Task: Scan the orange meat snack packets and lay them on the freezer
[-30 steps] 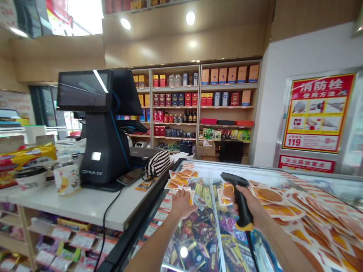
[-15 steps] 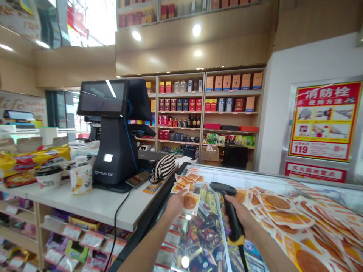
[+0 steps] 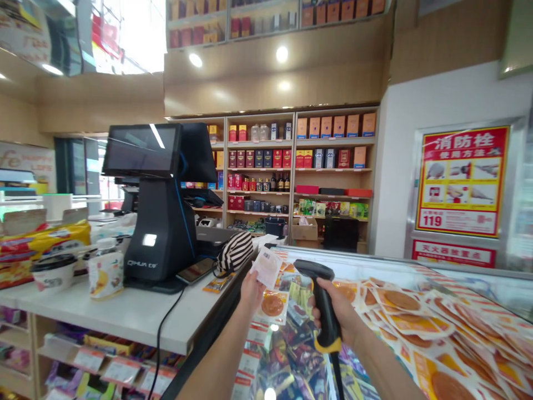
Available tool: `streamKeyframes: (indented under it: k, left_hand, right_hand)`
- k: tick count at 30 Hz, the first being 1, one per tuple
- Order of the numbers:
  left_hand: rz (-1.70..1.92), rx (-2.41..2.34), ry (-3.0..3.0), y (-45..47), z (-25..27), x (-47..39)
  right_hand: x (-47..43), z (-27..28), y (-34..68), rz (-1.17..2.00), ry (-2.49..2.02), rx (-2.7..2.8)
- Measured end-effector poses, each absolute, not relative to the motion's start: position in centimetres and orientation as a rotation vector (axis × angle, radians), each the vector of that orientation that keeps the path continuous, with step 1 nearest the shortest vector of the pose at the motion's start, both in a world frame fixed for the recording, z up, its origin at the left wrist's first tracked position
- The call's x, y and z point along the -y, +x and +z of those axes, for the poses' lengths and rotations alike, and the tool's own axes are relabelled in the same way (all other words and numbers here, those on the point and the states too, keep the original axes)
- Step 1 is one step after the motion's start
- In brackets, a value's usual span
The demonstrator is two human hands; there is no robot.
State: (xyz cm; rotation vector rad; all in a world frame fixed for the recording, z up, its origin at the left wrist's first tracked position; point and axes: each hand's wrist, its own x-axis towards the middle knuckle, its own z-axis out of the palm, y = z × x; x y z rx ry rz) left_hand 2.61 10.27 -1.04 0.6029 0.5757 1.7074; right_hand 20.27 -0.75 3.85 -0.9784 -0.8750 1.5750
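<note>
Head: above the surface's (image 3: 291,340) left edge, left hand (image 3: 250,291) pinches a packet (image 3: 267,268), likely light, slick, best edge-held; right hand (image 3: 345,314) grips scanner (image 3: 325,307).

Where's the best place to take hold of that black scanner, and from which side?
Probably around the handle, from the right, as the right grip holds it. The handle is long and slim below the broader head, and the cable leaves its lower end, so a wrapped hold should suit.
</note>
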Motion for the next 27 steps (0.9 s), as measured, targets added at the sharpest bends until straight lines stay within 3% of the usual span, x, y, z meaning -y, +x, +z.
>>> streamKeyframes:
  k: [11, 17, 27]
  left_hand:
    - [1.653, -0.569, 0.690, 5.8, -1.3, -11.0]
    - [1.639, -0.829, 1.065, 8.5, -2.3, -11.8]
    - [1.407, -0.878, 1.657, 20.8, -3.1, -10.3]
  right_hand:
    - [0.3, 4.3, 23.0, 1.561, -0.929, 0.845]
    - [0.1, 5.1, 27.7, 1.324, -1.020, 0.834]
    - [1.5, 4.5, 36.8, 1.203, -1.136, 0.682]
